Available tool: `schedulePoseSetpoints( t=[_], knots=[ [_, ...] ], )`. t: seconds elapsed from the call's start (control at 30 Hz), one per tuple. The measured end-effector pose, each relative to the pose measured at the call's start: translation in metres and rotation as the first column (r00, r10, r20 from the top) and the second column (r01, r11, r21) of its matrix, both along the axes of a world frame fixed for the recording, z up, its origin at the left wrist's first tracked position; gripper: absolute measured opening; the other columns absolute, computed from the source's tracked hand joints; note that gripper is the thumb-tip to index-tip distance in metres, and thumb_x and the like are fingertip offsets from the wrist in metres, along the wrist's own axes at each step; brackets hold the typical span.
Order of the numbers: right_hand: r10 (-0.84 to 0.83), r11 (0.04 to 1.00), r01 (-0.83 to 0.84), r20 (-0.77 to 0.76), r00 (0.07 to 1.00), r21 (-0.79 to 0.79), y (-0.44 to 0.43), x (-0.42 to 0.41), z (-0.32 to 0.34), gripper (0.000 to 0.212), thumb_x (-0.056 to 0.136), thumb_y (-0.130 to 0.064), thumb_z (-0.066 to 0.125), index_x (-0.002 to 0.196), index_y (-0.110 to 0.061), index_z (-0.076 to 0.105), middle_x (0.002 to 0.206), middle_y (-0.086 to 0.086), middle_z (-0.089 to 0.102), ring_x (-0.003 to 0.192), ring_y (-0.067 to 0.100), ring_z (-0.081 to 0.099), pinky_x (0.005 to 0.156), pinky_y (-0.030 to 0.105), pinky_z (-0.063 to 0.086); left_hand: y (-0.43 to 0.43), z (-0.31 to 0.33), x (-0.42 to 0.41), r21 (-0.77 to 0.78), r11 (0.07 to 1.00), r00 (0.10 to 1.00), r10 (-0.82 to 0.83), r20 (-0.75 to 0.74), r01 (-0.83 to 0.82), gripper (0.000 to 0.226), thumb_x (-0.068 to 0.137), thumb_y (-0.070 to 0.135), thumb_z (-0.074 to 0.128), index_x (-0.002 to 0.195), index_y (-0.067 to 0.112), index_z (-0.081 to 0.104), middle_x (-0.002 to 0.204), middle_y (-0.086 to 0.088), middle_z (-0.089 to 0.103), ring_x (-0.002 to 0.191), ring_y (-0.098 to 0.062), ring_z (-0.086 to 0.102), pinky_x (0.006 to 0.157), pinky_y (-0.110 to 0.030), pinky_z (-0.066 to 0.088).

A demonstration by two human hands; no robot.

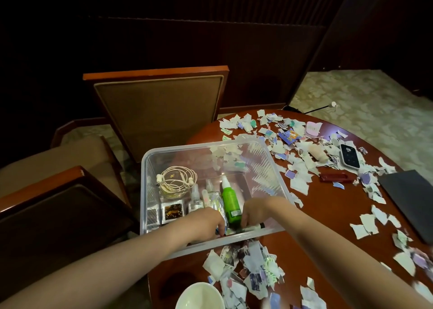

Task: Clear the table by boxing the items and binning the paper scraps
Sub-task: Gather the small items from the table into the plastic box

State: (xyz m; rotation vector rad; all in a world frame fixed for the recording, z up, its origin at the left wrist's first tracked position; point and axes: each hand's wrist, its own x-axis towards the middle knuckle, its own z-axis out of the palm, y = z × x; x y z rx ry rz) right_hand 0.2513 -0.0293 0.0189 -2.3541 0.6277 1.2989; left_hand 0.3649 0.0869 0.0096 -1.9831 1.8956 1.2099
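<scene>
Clear plastic box (150, 158) is where you are working: it sits at the near-left edge of the round wooden table (328, 217), and both your hands reach inside its near end. Your right hand (255, 211) has its fingers curled down over a black pen (254, 227) lying along the near wall, apparently pinching it. Your left hand (206, 222) is curled into the same corner, but its fingertips are hidden, so I cannot tell whether it holds anything. Between your hands stands a green bottle (230, 203), laid flat; beyond it are a small clear spray bottle (195, 199), foil sachets (173, 211) and coiled earphones (177, 179). I judge you are midway through the boxing step, settling items in place. Next, you need to let go of the pen and reach right for the things not yet boxed: the phone (349, 160), the red case (336, 177) and the dark folder (412, 198). Paper scraps (253, 266) cover the table all round, a few lie inside the box's far end, and no bin is in view, so binning appears to be wholly ahead of you. As for writing, the bottle's white label shows barcode-like print too small to read, and the phone screen and a blue packet (290, 136) among the scraps show graphics only.
</scene>
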Motion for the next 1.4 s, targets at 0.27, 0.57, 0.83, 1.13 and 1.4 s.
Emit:
schedulePoseSetpoints(
  t=[0.27, 0.57, 0.83, 1.13, 1.4],
  knots=[
    [-0.074, 0.996, 0.078, 0.077, 0.994, -0.053, 0.0, -0.002, 0.012, 0.037, 0.094, -0.002, 0.045, 0.128, -0.006, 0.058, 0.131, 0.009, 0.057, 0.12, 0.024, 0.053, 0.103, 0.032, 0.041, -0.009, 0.018, 0.004, -0.033, 0.999, 0.999, 0.041, 0.008, -0.041, 0.026, 0.094, 0.012, 0.049, 0.114, 0.013, 0.065, 0.122, -0.007, 0.06, 0.108, -0.023, 0.057, 0.084, -0.029, 0.045],
    [-0.266, 0.947, 0.307, 0.31, 0.913, -0.091, 0.009, -0.017, 0.037, 0.037, 0.09, -0.001, 0.052, 0.125, -0.011, 0.06, 0.13, 0.003, 0.059, 0.121, 0.019, 0.052, 0.102, 0.027, 0.037, -0.019, 0.055, 0.005, -0.08, 0.985, 0.981, 0.14, -0.133, -0.152, 0.028, 0.092, 0.005, 0.048, 0.114, 0.012, 0.064, 0.109, -0.006, 0.065, 0.062, -0.006, 0.051, 0.058, -0.019, 0.04],
    [-0.496, 0.811, 0.581, 0.602, 0.625, 0.066, 0.017, -0.043, 0.071, 0.029, 0.09, 0.002, 0.047, 0.111, -0.004, 0.066, 0.109, 0.011, 0.067, 0.094, 0.02, 0.063, 0.086, 0.026, 0.049, -0.029, 0.079, 0.003, -0.085, 0.975, 0.955, 0.18, -0.235, -0.205, 0.027, 0.093, 0.007, 0.047, 0.112, 0.014, 0.063, 0.078, 0.009, 0.058, 0.059, -0.003, 0.051, 0.047, -0.013, 0.037],
    [-0.868, 0.008, 0.568, 0.288, -0.405, 0.823, 0.025, -0.086, 0.081, 0.025, 0.093, 0.011, 0.033, 0.094, 0.004, 0.058, 0.071, 0.013, 0.054, 0.06, 0.019, 0.054, 0.051, 0.02, 0.054, -0.052, 0.096, -0.024, -0.134, 0.97, 0.938, 0.151, -0.313, -0.201, 0.02, 0.092, 0.007, 0.048, 0.102, 0.012, 0.065, 0.073, 0.007, 0.061, 0.054, -0.004, 0.052, 0.045, -0.011, 0.039],
    [-0.849, -0.041, 0.691, 0.34, -0.404, 0.721, 0.0, -0.149, 0.068, 0.029, 0.094, 0.007, 0.036, 0.08, -0.004, 0.059, 0.07, 0.01, 0.056, 0.058, 0.015, 0.055, 0.05, 0.018, 0.052, -0.086, 0.109, -0.072, -0.17, 0.931, 0.883, 0.233, -0.407, -0.324, 0.025, 0.092, 0.005, 0.046, 0.082, 0.022, 0.062, 0.078, 0.004, 0.063, 0.059, -0.009, 0.052, 0.056, -0.022, 0.04]
  ],
)
